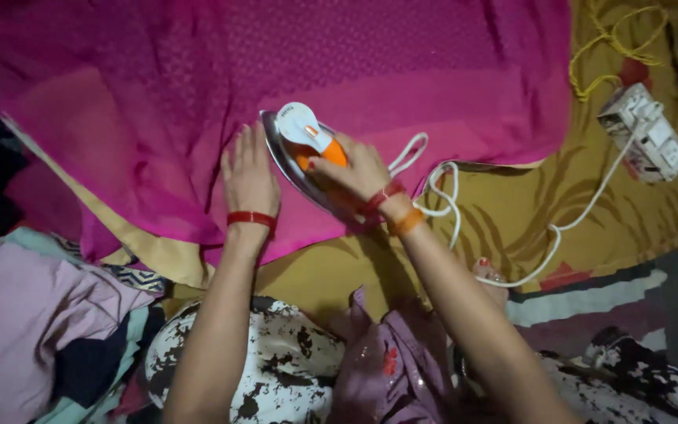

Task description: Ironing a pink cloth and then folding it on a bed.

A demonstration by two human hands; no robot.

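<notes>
The electric iron [304, 153] lies on the magenta fabric [198, 102], its long axis running diagonally, the pointed nose aimed up and to the left and the heel toward the person. It has a shiny metal soleplate edge, a white top and an orange handle. The right hand [359, 169] is wrapped around that orange handle, fingers curled closed on it, with red and orange bangles at the wrist. Just beside the iron's left edge, the left hand [249, 177] lies flat with fingers spread, pressing the fabric down; a red bangle sits on its wrist. A white cord [441, 196] loops from the iron's heel across a mustard patterned sheet [512, 228] to a white extension socket box [643, 132].
</notes>
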